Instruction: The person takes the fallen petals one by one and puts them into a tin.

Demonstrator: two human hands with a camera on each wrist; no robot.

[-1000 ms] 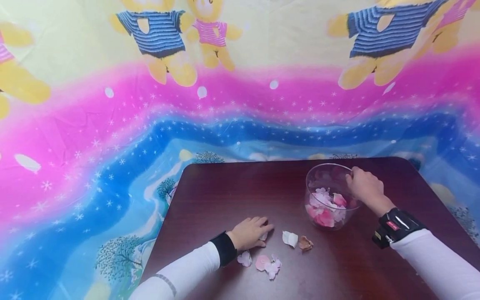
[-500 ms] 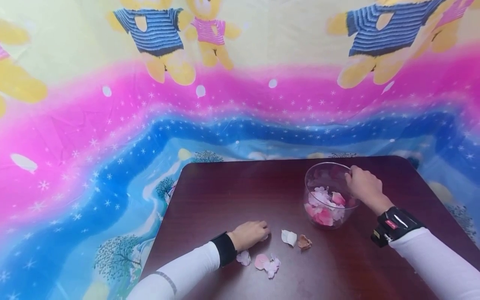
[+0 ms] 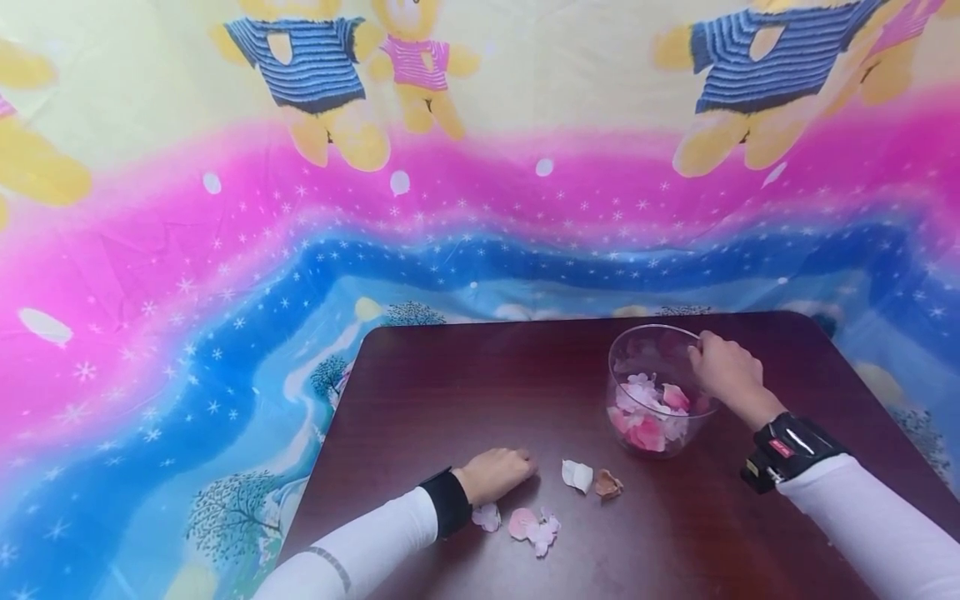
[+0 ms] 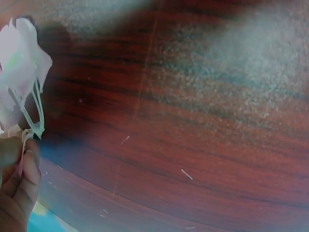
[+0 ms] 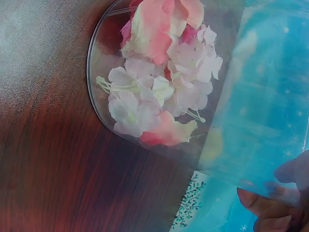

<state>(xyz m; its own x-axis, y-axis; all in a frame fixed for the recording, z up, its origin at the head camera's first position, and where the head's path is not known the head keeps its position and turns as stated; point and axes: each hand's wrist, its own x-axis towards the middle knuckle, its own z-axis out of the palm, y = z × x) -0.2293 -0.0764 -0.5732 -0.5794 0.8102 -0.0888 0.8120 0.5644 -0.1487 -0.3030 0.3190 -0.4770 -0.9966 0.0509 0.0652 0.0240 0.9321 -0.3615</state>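
Note:
My left hand (image 3: 497, 473) is low over the middle of the table, fingers curled. In the left wrist view, its thumb and fingertips pinch the thin stems of a pale pink artificial flower (image 4: 24, 60); from the head view the hand hides this flower. On the right, my right hand (image 3: 726, 372) grips the rim of a clear glass bowl (image 3: 624, 385), which leans slightly. Pink petals and pale flowers (image 5: 137, 96) lie heaped in its bottom. Thumb and fingers (image 5: 273, 208) stand on either side of the glass wall in the right wrist view.
Between hand and bowl lie a white petal (image 3: 577, 477) and a brown dried petal (image 3: 608, 485). Nearer the front are a pink petal (image 3: 522, 524), a pale flower (image 3: 545, 533) and another pale flower (image 3: 487, 517) by the left wrist. A printed cloth (image 3: 480, 183) hangs behind the dark table (image 3: 450, 383).
The left hand's spread fingers have drawn together and curled, lifting nothing visibly in the head view. The right hand and bowl keep their place, apart from a slight camera shift.

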